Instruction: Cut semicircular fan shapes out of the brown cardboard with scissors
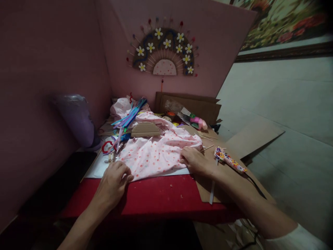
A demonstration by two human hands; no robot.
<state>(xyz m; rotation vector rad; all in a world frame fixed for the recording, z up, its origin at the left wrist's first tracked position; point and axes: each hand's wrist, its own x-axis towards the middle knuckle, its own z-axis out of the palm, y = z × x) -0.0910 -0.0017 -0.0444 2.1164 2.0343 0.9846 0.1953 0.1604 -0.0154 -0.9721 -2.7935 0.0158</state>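
A pink cloth with red dots (153, 158) lies spread and wrinkled across the front of the table. At its near left corner my left hand (116, 177) pinches the edge between closed fingers. On the right edge of the same cloth rests my right hand (192, 159), its fingers curled round a fold. Just behind the cloth's middle sits a half-round piece of corrugated cardboard (145, 129). Right of my right forearm, a flower-patterned glue gun (230, 160) lies on a cardboard sheet (204, 185).
Blue and purple pipe cleaners (132, 113) lie in a pile behind. A red cloth (158, 194) covers the table. Thin wooden sticks (206, 135) and a plastic bag (175, 108) are at back right. A flower-covered fan (166, 43) hangs on the wall. A purple bag (78, 119) stands left.
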